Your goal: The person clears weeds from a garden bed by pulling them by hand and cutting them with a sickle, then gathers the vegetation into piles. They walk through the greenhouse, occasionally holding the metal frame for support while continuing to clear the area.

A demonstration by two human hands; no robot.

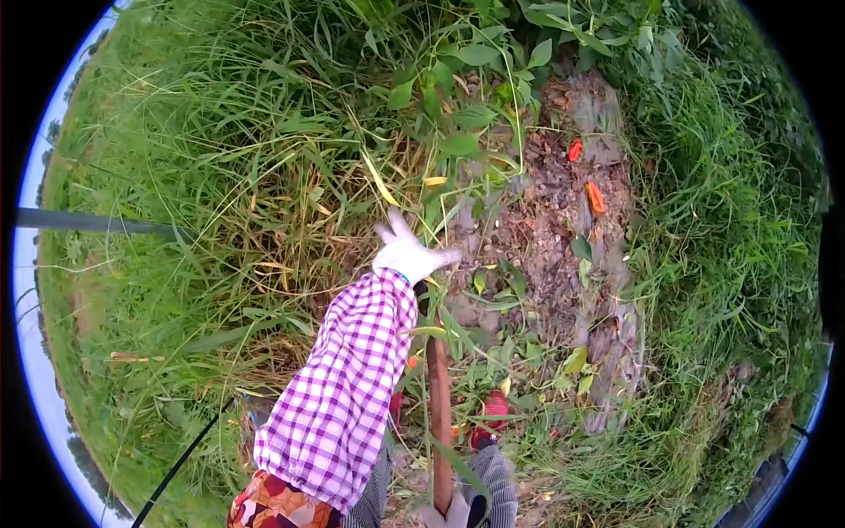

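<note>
My left hand (pixel 407 252), in a white glove, reaches forward over the grass with its fingers spread and nothing held in it. A purple-and-white checked sleeve (pixel 339 387) covers that arm. At the bottom edge my right hand (pixel 444 515), also gloved, is wrapped round a long wooden handle (pixel 439 396). The handle runs forward to just below my left hand, where its far end is hidden. Long green blades and a yellowish leaf (pixel 378 180) lie close to my left fingers. A leafy green plant (pixel 462 114) stands ahead.
A strip of soil and old plastic film (pixel 607 290) runs at right, with a red pepper (pixel 576 150) and an orange pepper (pixel 595 199) on it. Tall grass borders both sides. A dark pole (pixel 106 223) juts in at left. My red shoe (pixel 493 415) is below.
</note>
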